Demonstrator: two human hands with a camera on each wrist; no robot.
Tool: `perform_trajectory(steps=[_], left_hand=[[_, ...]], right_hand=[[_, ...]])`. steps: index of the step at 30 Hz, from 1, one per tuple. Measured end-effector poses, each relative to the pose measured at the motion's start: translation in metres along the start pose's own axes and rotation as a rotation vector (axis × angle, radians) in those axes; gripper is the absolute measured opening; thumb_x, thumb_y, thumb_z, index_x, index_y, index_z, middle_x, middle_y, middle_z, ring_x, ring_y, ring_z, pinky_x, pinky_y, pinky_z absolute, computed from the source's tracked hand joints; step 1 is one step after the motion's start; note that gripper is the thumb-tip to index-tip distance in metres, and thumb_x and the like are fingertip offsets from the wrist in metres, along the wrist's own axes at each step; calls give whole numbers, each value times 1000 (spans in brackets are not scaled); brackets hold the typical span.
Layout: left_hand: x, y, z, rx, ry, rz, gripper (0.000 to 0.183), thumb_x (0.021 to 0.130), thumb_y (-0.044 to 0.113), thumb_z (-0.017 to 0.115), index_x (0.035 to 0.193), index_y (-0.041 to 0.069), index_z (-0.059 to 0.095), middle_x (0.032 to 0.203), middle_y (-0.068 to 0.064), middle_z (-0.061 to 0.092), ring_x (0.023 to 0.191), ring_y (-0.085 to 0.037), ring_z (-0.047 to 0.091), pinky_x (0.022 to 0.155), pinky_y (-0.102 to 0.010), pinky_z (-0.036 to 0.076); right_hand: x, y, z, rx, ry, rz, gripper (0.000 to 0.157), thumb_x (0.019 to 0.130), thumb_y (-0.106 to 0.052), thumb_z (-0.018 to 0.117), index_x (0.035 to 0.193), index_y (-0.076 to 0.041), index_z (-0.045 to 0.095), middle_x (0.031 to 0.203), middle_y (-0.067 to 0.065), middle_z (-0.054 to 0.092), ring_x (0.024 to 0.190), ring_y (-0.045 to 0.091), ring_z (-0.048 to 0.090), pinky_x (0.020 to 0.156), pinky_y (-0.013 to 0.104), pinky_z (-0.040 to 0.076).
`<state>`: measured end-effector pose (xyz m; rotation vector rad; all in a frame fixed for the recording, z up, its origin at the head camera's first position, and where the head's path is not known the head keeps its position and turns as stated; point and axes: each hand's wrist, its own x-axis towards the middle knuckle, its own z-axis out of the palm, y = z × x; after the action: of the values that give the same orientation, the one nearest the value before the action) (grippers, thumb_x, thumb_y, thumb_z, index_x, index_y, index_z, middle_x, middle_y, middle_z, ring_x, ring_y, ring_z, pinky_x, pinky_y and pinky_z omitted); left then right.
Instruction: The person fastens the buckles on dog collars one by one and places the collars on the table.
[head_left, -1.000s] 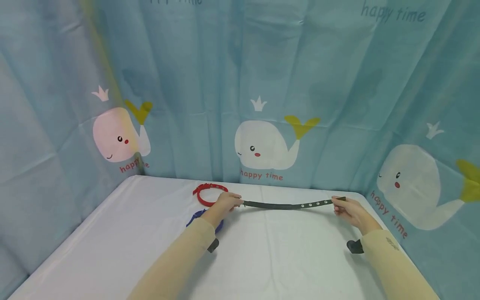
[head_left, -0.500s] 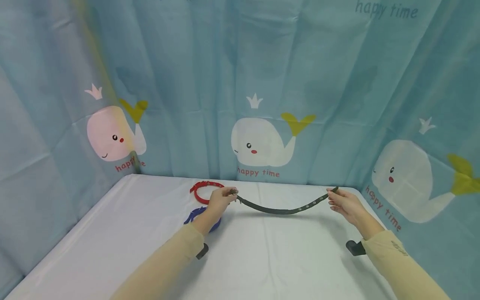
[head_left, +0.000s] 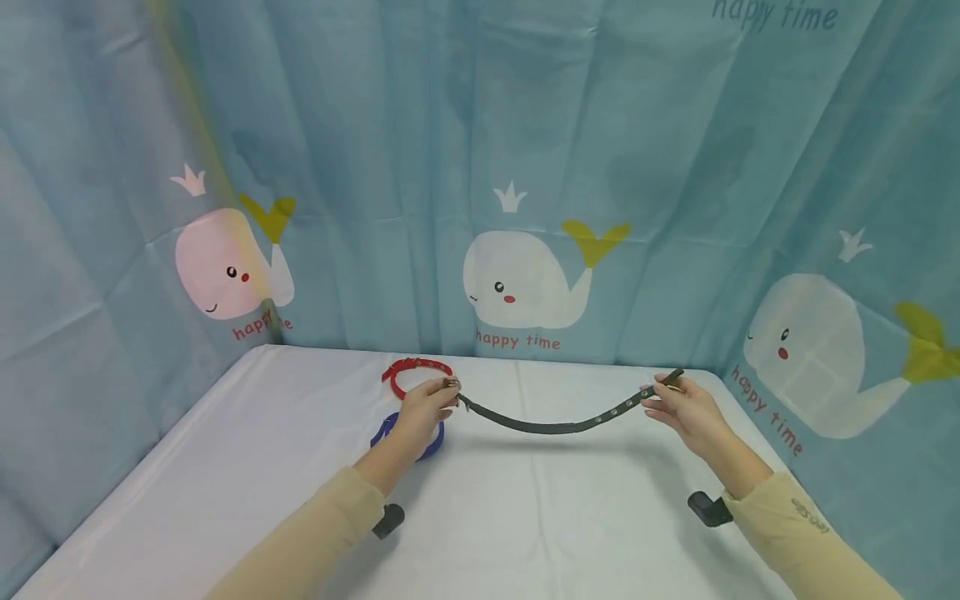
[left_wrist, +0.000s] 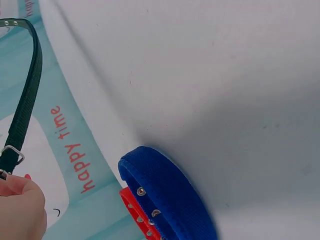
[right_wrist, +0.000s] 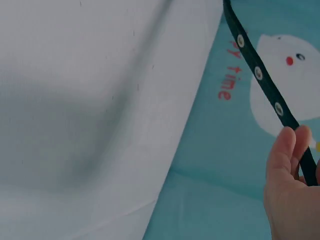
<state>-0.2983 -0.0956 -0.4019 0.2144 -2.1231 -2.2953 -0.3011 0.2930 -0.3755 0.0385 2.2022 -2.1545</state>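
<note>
A dark green pet collar (head_left: 551, 428), unbuckled, sags in a curve above the white table. My left hand (head_left: 420, 421) pinches its buckle end; the metal buckle (left_wrist: 12, 152) shows just beyond the fingers in the left wrist view. At the other end, the strap with metal-ringed holes (right_wrist: 258, 73), my right hand (head_left: 693, 421) pinches the collar between thumb and fingers, and a short tip sticks out past them. Under and behind my left forearm lie a blue collar (head_left: 435, 447) and a red collar (head_left: 420, 363), both looped round and partly hidden by that hand.
The white-covered table (head_left: 570, 525) reaches back to a blue curtain (head_left: 420, 275) printed with whales, which also closes off both sides. Black devices (head_left: 388, 521) hang beneath both wrists.
Both hands came slightly apart from the table and my left hand moved left. The green collar went from nearly straight to a deeper sag, and my right fingers now hold it further from its tip.
</note>
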Motion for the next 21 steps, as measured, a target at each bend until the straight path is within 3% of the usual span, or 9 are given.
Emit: perform_trajectory(steps=[3,8,13,18,21], left_hand=[[-4,2,-5,-70,20,-17,36,96,13,61,125,-8,58,105,-9,66,95,-20,59,99,-42,44],[-10,4,-12,-136,38,2,31,97,17,61,118,-6,61,89,2,66,81,-12,57,91,-36,45],[-16,5,-16,-51,23,33,31,96,20,62,118,-2,63,95,1,68,88,-17,57,96,-44,42],[-25,7,-16,52,23,79,36,97,24,61,122,-2,62,104,-4,71,102,-27,58,94,-44,43],[-29,9,-14,61,22,96,35,98,24,60,123,-1,62,106,-5,71,103,-25,57,94,-45,43]], right_hand=[[-4,-1,6,39,-3,-29,56,100,-7,53,142,14,24,95,-7,63,82,4,65,82,22,53],[-12,-1,19,-34,42,-48,56,97,-14,60,140,12,36,92,-13,65,86,4,61,81,21,51],[-18,-2,35,-85,107,-57,56,96,-25,62,141,4,44,96,-18,63,92,7,55,80,22,48],[-19,-1,55,-49,153,-98,47,96,-19,63,136,1,50,95,-15,63,90,4,56,82,22,48],[-19,1,67,-67,164,-139,44,95,-16,64,133,3,50,94,-13,63,90,4,58,81,22,49]])
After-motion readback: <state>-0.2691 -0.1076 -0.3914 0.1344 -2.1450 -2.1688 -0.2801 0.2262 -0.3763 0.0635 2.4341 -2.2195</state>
